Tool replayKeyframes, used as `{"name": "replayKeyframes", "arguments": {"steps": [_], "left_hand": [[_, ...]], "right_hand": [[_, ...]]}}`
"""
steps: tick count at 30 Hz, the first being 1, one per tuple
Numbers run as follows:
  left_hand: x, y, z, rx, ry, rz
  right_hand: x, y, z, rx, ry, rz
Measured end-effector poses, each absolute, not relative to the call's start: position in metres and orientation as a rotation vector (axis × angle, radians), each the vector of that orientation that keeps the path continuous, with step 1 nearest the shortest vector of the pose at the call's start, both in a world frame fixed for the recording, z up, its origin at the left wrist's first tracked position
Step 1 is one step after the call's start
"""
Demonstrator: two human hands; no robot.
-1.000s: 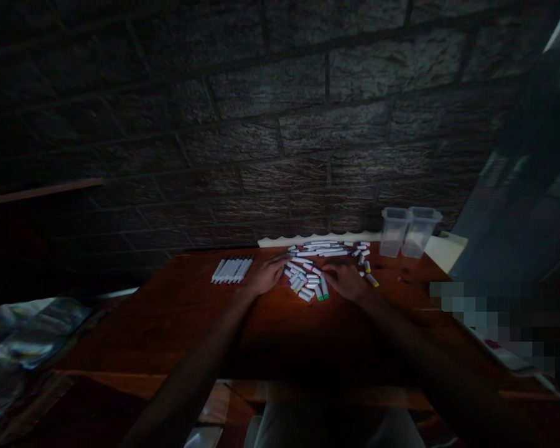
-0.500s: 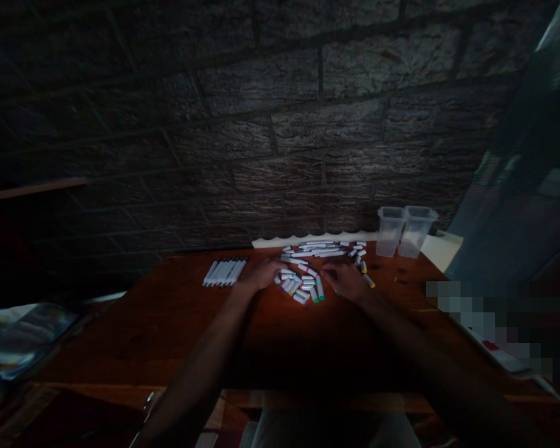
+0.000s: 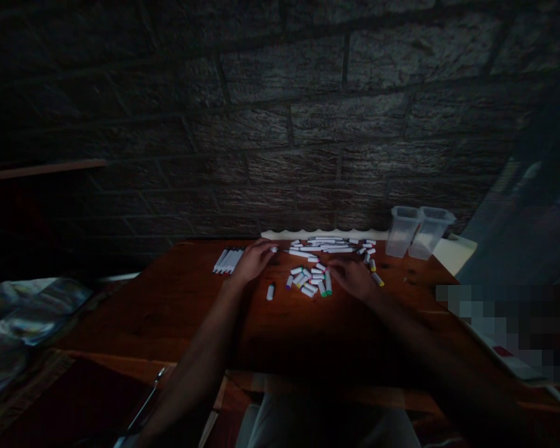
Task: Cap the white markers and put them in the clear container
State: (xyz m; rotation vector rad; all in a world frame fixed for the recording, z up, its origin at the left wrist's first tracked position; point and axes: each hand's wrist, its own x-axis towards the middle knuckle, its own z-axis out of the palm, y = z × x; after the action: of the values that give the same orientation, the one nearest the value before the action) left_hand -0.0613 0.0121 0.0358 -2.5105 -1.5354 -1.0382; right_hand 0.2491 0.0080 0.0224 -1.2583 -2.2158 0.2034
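Beyond the loose pile, the fingers of my left hand (image 3: 254, 261) close on a small white marker cap (image 3: 274, 249). Close to its tip lies a white marker (image 3: 302, 254). My right hand (image 3: 353, 277) is curled at the right of the pile of short white caps (image 3: 308, 280), which have coloured ends. Its fingertips are near two caps with green ends (image 3: 328, 283); whatever they pinch is too dark to make out. One separate cap with a dark end (image 3: 270, 291) lies left of the pile.
A neat row of white markers (image 3: 227, 261) lies to the left, partly behind my left hand. More markers (image 3: 331, 244) lie at the back by a wavy white strip (image 3: 354, 234). Two clear plastic containers (image 3: 402, 231) stand at the back right, near yellowish paper (image 3: 455, 252).
My left hand has lifted away from the pile toward the back. A cap now lies apart on the table, left of the pile. My right hand stays about where it was; the view has shifted.
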Motion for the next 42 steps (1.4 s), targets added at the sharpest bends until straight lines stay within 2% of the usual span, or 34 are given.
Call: {"name": "replayKeyframes", "arguments": {"steps": [2, 8, 11, 17, 26, 42], "left_hand": [[-0.073, 0.009, 0.038, -2.490, -1.577, -1.063], [-0.087, 0.014, 0.029, -2.578, -1.773, -0.717], [-0.085, 0.015, 0.023, -2.541, -1.850, -0.638], [-0.079, 0.013, 0.023, -2.355, -2.079, -0.508], [-0.076, 0.006, 0.032, -1.965, -2.343, -0.358], [-0.076, 0.005, 0.032, -1.768, -2.428, -0.284]], "right_hand": [[0.237, -0.004, 0.027, -1.138, -2.286, 0.175], [0.177, -0.054, 0.020, -0.459, -2.626, 0.052], [0.162, -0.063, 0.014, -0.337, -2.737, 0.047], [0.167, -0.061, 0.016, -0.377, -2.756, 0.099], [0.146, -0.049, 0.016, -0.321, -2.798, -0.022], [0.143, -0.023, 0.010, -0.672, -2.676, 0.031]]}}
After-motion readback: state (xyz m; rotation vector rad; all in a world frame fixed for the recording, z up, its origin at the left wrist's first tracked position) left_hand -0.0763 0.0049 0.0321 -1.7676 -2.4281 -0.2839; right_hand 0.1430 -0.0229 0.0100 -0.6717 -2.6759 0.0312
